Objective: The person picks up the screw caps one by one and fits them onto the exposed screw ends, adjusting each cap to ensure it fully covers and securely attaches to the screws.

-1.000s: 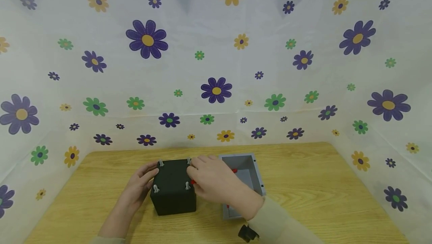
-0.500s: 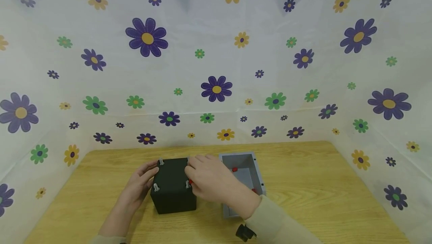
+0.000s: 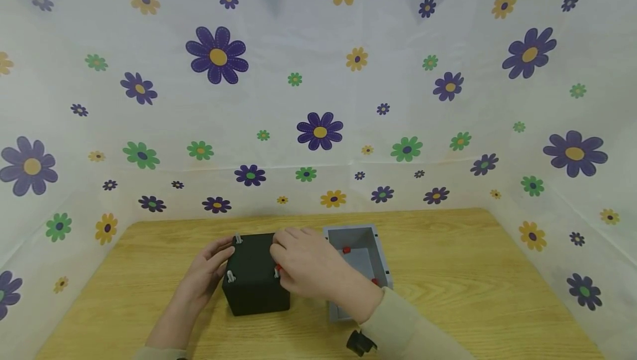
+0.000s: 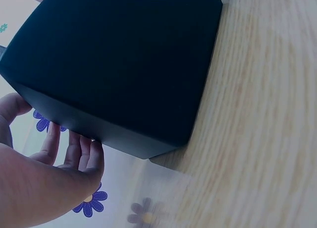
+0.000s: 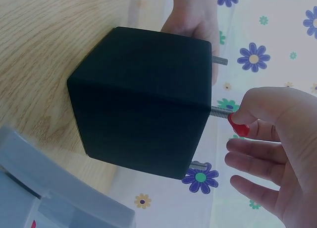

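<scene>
A black box stands on the table with threaded bolts rising from its top corners. My left hand steadies its left side; in the left wrist view the fingertips rest along one face. My right hand is over the box's right edge. Thumb and index finger pinch a small red nut at the tip of the front right bolt, as the right wrist view shows. The other fingers are spread loosely beside it. The back right bolt is hidden behind this hand in the head view.
A grey open tray lies to the right of the box, partly under my right forearm. Inside it are red pieces, one near the back and another by the right wall. Flower-printed sheeting surrounds the wooden table.
My right hand has shifted slightly left over the box edge, uncovering a second red piece in the tray. The left hand and the box have stayed put.
</scene>
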Available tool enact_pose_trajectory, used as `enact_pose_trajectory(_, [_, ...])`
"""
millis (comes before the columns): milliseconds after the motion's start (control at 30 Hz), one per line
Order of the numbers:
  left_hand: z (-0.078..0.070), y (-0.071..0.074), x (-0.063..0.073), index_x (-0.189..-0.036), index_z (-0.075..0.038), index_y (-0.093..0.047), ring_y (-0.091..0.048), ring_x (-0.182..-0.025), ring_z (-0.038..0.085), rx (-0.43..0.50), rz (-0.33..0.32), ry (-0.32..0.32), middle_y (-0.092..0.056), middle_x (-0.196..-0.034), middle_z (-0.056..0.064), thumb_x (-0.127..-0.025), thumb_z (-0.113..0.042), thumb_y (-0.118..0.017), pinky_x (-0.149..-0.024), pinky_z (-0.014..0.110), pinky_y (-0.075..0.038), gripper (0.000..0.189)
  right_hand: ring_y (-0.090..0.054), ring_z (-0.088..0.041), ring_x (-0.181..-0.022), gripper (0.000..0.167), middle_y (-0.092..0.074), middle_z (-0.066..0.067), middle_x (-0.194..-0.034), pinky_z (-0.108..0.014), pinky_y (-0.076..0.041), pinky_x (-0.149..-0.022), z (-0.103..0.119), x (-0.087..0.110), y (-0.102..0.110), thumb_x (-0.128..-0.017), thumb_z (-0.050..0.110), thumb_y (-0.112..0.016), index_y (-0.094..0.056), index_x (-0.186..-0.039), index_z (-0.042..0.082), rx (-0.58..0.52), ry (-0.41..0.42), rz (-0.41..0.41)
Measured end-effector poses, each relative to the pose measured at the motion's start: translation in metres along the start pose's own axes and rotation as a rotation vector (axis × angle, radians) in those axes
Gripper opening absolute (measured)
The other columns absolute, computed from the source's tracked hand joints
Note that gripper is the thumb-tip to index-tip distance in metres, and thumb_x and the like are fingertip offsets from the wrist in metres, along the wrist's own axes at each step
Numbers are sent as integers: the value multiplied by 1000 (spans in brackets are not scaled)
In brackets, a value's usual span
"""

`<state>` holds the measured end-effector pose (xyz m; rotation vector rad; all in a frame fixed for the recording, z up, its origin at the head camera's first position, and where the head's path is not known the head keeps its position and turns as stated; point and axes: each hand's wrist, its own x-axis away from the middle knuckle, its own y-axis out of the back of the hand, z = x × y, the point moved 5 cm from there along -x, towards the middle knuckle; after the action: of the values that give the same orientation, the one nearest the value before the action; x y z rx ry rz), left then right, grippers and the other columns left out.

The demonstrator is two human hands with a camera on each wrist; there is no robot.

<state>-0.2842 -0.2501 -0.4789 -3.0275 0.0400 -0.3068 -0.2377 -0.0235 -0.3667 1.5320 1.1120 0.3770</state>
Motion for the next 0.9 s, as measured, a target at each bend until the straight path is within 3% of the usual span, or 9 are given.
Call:
enact_pose_trajectory(267, [1,0,0,-137,-20,-60,-67,-103,-3,5,4,7,-64,-112,-19,-110,-14,-55,-94,16,-55,27,-61,-11,-101,12,-67,6,-116,-24,-52,-81,2,-2,0,-95,32,-73,-68,-99,22,1,14,-14])
enact_pose_trajectory(900, [-1,0,0,-137,-17,-58,-68,-102,-2,2,12,-10,-62,-115,-17,-110,-15,-56,-94,16,-55,28,-61,-10,-106,9,-67,7,-118,-23,-50,-80,4,-3,0,-99,33,-73,-70,-101,25,5,33,-7])
